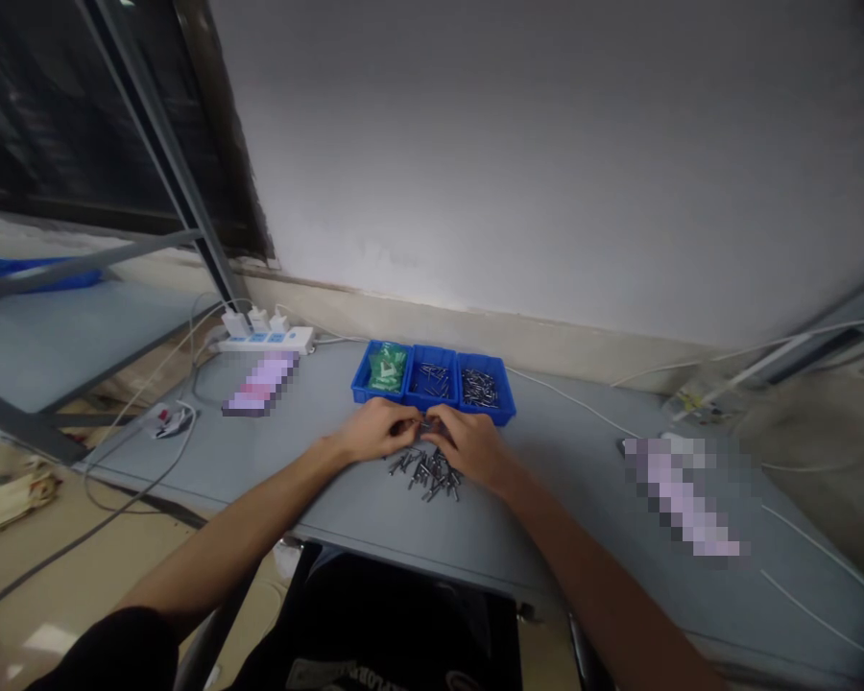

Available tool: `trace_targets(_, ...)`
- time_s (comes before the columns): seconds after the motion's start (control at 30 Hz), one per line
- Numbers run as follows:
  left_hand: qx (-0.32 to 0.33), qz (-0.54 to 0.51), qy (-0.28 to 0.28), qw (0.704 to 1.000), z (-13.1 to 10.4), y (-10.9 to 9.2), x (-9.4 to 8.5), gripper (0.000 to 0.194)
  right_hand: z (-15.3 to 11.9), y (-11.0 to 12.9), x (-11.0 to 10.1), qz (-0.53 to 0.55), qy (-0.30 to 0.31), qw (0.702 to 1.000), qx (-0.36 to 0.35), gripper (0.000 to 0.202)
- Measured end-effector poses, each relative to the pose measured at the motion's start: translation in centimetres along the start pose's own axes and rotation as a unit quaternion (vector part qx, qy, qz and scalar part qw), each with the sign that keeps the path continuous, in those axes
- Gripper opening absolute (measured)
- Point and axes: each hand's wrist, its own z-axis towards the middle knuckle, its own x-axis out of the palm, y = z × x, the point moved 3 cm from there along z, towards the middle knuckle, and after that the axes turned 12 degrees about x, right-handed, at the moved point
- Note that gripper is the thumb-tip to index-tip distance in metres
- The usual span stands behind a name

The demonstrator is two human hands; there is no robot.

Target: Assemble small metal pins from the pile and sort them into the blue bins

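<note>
My left hand and my right hand meet over the table, just in front of the blue bins. Both are closed, with thumbs and fingertips pinched around a small metal part whose exact kind is too small to make out. Right below the fingers lies a loose pile of short, shiny metal pins. Behind the hands, the middle blue bin has some thin metal pieces in it. The right blue bin carries a denser heap of metal parts, and a green bag sits in the left one.
A white power strip with plugs stands at the back left, near a pixelated phone-like object. Another pixelated object lies at the right. Cables run along the wall and off the grey table.
</note>
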Motion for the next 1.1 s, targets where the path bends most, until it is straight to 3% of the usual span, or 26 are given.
trace_targets(0.23, -0.003, 0.003, 0.001, 1.000, 0.0, 0.0, 0.2, 0.022, -0.1, 0.3, -0.1, -0.033, -0.004, 0.999, -0.018, 0.027)
trace_targets(0.37, -0.035, 0.009, -0.001, 0.999, 0.0, 0.3, -0.1, 0.026, 0.2, 0.0, -0.6, -0.003, -0.068, 0.998, -0.010, 0.027)
trace_targets(0.5, -0.043, 0.045, 0.077, 0.995, -0.2, 0.9, -0.5, 0.022, 1.0, -1.3, -0.9, -0.020, -0.166, 0.981, 0.099, 0.029)
trace_targets(0.57, -0.048, 0.040, 0.106, 0.992, -0.3, 1.1, -0.6, 0.022, 1.2, -2.0, -1.0, -0.068, -0.179, 0.968, 0.159, 0.031)
trace_targets(0.63, -0.055, 0.028, 0.126, 0.990, -0.3, 1.2, -0.6, 0.023, 1.2, -2.5, -1.0, -0.117, -0.168, 0.962, 0.179, 0.031)
trace_targets(0.8, -0.071, 0.019, 0.147, 0.986, -0.4, 1.1, -0.3, 0.018, 0.4, -2.4, -1.1, -0.129, -0.114, 0.975, 0.140, 0.024)
trace_targets(1.0, -0.072, 0.033, 0.144, 0.986, -0.3, 0.7, -0.2, 0.014, -0.2, 0.0, 0.1, -0.080, 0.031, 0.996, -0.012, 0.022)
trace_targets(1.1, -0.063, 0.034, 0.135, 0.988, -0.2, 0.5, 0.1, 0.014, -0.3, 0.6, 0.4, -0.086, 0.074, 0.993, -0.021, 0.018)
